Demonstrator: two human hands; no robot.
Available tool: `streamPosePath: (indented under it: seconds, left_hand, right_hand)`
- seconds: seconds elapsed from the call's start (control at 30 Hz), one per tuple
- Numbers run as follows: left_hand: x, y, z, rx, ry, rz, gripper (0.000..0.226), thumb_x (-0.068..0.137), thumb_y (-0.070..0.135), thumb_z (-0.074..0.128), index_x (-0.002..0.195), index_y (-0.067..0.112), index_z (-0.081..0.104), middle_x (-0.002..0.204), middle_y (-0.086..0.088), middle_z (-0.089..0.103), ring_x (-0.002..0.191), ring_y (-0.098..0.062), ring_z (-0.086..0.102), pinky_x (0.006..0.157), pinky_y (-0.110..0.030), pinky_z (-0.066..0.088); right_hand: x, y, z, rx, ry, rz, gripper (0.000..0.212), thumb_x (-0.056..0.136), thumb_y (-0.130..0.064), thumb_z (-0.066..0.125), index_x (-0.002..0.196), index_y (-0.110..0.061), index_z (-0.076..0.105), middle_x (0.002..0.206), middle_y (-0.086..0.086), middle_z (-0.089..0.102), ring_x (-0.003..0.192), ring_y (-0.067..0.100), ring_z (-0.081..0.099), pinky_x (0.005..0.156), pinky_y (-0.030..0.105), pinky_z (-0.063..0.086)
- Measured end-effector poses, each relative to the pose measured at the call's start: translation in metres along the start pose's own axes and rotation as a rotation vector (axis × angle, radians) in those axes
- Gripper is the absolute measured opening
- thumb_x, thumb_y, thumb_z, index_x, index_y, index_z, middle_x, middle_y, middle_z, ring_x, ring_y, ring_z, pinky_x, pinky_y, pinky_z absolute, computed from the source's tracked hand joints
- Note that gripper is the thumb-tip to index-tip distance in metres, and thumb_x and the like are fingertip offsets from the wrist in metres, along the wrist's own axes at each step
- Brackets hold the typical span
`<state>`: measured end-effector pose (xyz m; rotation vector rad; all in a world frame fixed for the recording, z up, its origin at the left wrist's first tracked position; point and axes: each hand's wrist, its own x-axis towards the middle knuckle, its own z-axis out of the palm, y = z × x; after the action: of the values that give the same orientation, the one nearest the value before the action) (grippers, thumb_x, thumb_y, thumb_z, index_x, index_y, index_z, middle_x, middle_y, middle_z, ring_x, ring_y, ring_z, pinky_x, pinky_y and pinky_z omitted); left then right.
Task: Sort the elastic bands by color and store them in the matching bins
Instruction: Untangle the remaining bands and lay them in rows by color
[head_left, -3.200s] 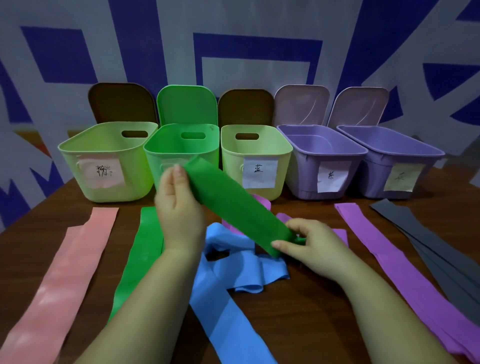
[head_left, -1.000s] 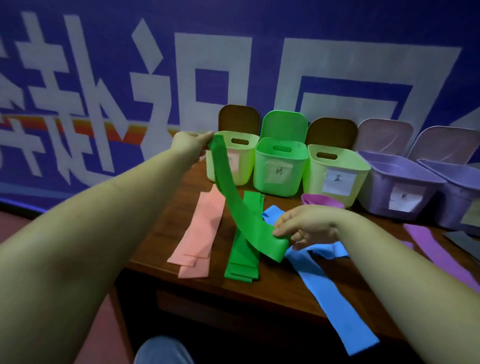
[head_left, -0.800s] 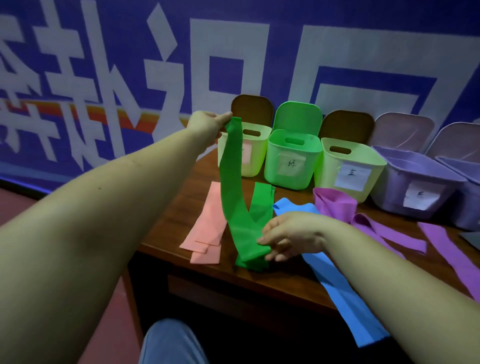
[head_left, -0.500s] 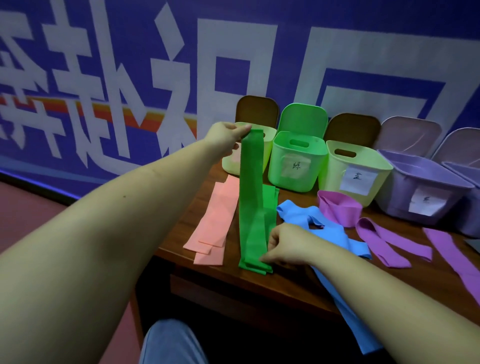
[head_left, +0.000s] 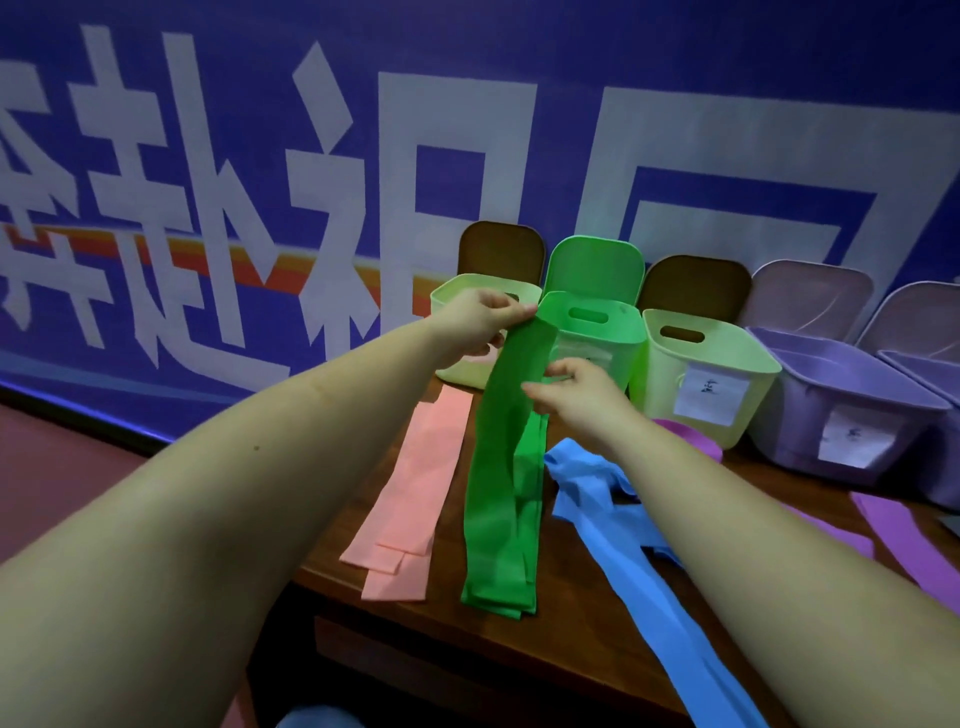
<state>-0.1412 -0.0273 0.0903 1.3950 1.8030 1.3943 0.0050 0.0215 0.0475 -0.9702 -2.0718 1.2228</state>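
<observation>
My left hand (head_left: 480, 319) pinches the top end of a long green band (head_left: 501, 441) and holds it up in front of the bright green bin (head_left: 597, 322). My right hand (head_left: 576, 395) pinches the same band's right edge a little lower. The band's lower end lies on a stack of green bands (head_left: 511, 587) on the table. Pink bands (head_left: 410, 499) lie to the left, blue bands (head_left: 623, 525) to the right, purple bands (head_left: 930, 551) beyond them.
A row of open bins stands along the wall: pale green (head_left: 457, 296), bright green, pale green (head_left: 711, 364), two purple (head_left: 852, 415). The wooden table's front edge (head_left: 467, 649) is near me. A knee in blue cloth (head_left: 311, 719) shows below.
My right hand left the band's lower end on the green stack and rose to pinch the band near the top. My left hand shifted slightly right toward the green bin.
</observation>
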Motion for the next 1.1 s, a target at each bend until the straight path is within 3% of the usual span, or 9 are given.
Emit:
streamPosePath:
  seconds: [0.1,0.2,0.4,0.5,0.57,0.63,0.73,0.87,1.1]
  left_hand:
    - [0.012,-0.007,0.002,0.034,0.008,0.0,0.022,0.093,0.036,0.055,0.079,0.018,0.059,0.07,0.005,0.053,0.057,-0.008,0.045,0.053,-0.018,0.037]
    - [0.027,-0.024,0.007,0.067,0.017,-0.013,0.024,0.092,0.033,0.057,0.08,0.013,0.058,0.06,0.004,0.048,0.049,-0.008,0.04,0.044,-0.015,0.034]
    - [0.063,-0.068,0.029,-0.013,0.053,-0.133,0.022,0.09,0.027,0.063,0.094,0.006,0.059,0.067,-0.003,0.055,0.042,-0.009,0.05,0.042,-0.018,0.043]
    - [0.076,-0.095,0.046,-0.097,0.037,-0.164,0.031,0.091,0.019,0.062,0.115,0.001,0.056,0.094,-0.008,0.063,0.051,-0.007,0.06,0.049,-0.021,0.05]
    - [0.077,-0.114,0.054,0.078,0.018,-0.124,0.04,0.09,0.021,0.063,0.125,0.005,0.052,0.118,-0.005,0.058,0.086,-0.016,0.063,0.076,-0.03,0.05]
    - [0.072,-0.127,0.055,0.41,-0.003,0.022,0.041,0.088,0.022,0.065,0.126,0.011,0.054,0.125,-0.004,0.055,0.114,-0.02,0.054,0.099,-0.031,0.041]
    - [0.059,-0.132,0.052,0.801,-0.14,0.261,0.037,0.086,0.026,0.061,0.123,0.019,0.06,0.127,-0.004,0.057,0.118,-0.023,0.052,0.101,-0.034,0.038]
    - [0.051,-0.131,0.052,0.985,-0.388,0.226,0.04,0.091,0.036,0.053,0.128,0.023,0.056,0.129,-0.004,0.058,0.121,-0.024,0.05,0.1,-0.032,0.036]
    - [0.035,-0.098,0.072,0.901,-0.276,0.265,0.034,0.093,0.032,0.053,0.126,0.023,0.056,0.133,-0.003,0.053,0.124,-0.02,0.045,0.1,-0.028,0.032]
  right_hand:
    - [0.017,0.009,0.002,0.031,0.053,0.018,0.014,0.086,-0.01,0.067,0.087,-0.009,0.053,0.083,0.007,0.059,0.062,0.015,0.057,0.082,0.041,0.051]
    - [0.032,0.021,0.004,-0.001,0.09,0.034,0.022,0.084,-0.011,0.069,0.072,-0.013,0.05,0.072,0.006,0.054,0.063,0.017,0.05,0.067,0.03,0.044]
    - [0.064,0.054,0.015,0.005,0.081,0.155,0.014,0.083,-0.007,0.066,0.085,-0.01,0.053,0.076,0.009,0.06,0.054,0.016,0.056,0.057,0.03,0.046]
    - [0.08,0.077,0.023,-0.165,0.102,0.179,0.031,0.081,-0.015,0.069,0.107,-0.012,0.053,0.098,0.01,0.066,0.079,0.025,0.065,0.076,0.036,0.052]
    - [0.083,0.087,0.023,-0.371,0.091,0.127,0.046,0.082,-0.022,0.069,0.122,-0.014,0.049,0.114,0.008,0.062,0.101,0.026,0.061,0.088,0.034,0.049]
    - [0.081,0.092,0.021,-0.651,0.06,0.016,0.053,0.084,-0.031,0.066,0.131,-0.019,0.046,0.125,0.005,0.058,0.115,0.025,0.054,0.097,0.035,0.043]
    - [0.081,0.095,0.017,-0.982,-0.112,-0.135,0.043,0.09,-0.041,0.055,0.131,-0.027,0.051,0.132,0.003,0.054,0.126,0.025,0.043,0.108,0.039,0.028]
    - [0.079,0.095,0.008,-0.917,-0.209,-0.117,0.043,0.092,-0.046,0.052,0.132,-0.03,0.052,0.138,0.002,0.05,0.135,0.022,0.034,0.116,0.047,0.013]
    - [0.035,0.091,-0.054,-0.717,0.004,-0.148,0.029,0.09,-0.035,0.06,0.117,-0.025,0.062,0.124,-0.006,0.062,0.119,0.018,0.052,0.104,0.037,0.038]
